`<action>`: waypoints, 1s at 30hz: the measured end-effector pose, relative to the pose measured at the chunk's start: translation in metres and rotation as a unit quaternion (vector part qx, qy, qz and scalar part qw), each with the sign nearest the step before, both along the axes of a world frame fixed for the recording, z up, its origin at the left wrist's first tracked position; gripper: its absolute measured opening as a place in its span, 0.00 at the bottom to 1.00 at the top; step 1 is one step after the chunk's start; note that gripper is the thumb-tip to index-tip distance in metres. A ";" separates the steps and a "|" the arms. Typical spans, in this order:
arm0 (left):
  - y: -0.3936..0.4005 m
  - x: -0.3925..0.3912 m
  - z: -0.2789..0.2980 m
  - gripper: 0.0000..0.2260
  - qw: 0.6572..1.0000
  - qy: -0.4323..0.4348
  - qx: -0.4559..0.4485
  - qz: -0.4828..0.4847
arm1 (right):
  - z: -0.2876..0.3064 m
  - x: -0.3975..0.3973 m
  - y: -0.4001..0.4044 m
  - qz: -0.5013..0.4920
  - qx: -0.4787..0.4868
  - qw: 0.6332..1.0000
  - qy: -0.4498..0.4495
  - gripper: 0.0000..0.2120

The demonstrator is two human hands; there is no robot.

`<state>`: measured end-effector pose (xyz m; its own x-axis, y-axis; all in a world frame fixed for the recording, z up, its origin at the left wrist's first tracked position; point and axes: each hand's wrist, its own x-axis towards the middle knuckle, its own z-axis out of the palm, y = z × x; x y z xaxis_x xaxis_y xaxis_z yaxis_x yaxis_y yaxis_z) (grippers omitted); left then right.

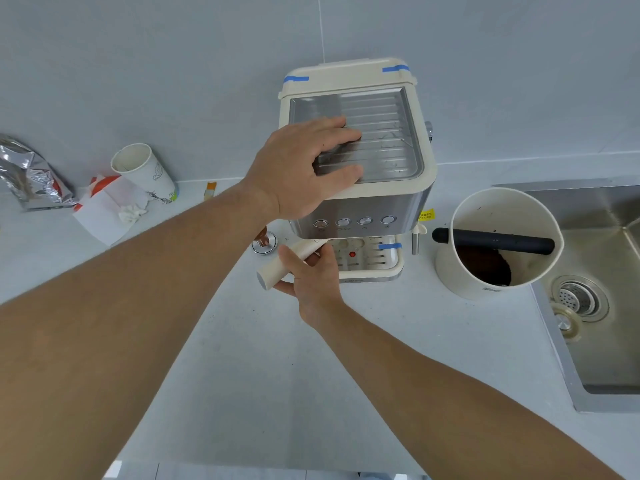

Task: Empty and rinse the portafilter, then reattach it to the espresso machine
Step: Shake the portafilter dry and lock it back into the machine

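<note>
The cream and steel espresso machine (388, 199) stands at the back of the counter. My left hand (304, 164) lies flat on its ridged metal top, fingers spread, pressing down. Under the machine's front, the portafilter's cream handle (277, 268) sticks out toward the lower left. My right hand (311, 275) is wrapped around that handle. The portafilter's head is hidden beneath the machine, above the drip tray (381, 263).
A cream knock box (460, 271) with a black bar and dark coffee grounds stands right of the machine. The steel sink (609, 341) lies at the far right. A tamper (265, 242), a paper cup (145, 171), paper wrappers and a foil bag (31, 174) sit on the left.
</note>
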<state>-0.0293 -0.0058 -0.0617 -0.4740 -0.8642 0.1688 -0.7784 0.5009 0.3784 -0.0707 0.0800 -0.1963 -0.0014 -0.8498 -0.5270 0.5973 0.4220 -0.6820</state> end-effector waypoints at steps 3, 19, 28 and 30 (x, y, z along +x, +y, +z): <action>0.000 0.000 0.000 0.27 1.000 0.008 0.003 0.001 | 0.005 0.005 -0.004 -0.022 0.005 0.999 -0.035 0.19; 0.000 0.000 0.000 0.26 1.000 0.005 0.001 0.002 | 0.002 -0.012 0.008 0.023 -0.020 0.999 -0.015 0.18; 0.000 -0.001 0.002 0.29 1.000 -0.015 0.005 -0.007 | 0.013 -0.057 0.026 0.084 0.013 0.996 -0.025 0.22; -0.001 0.001 0.002 0.29 1.000 -0.015 0.007 -0.011 | 0.014 -0.062 0.028 0.095 0.020 0.995 -0.025 0.22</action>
<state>-0.0286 -0.0064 -0.0602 -0.4982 -0.8552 0.1428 -0.7776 0.5136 0.3627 -0.1322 0.1078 -0.1819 0.1835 -0.8107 -0.5559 0.5370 0.5563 -0.6341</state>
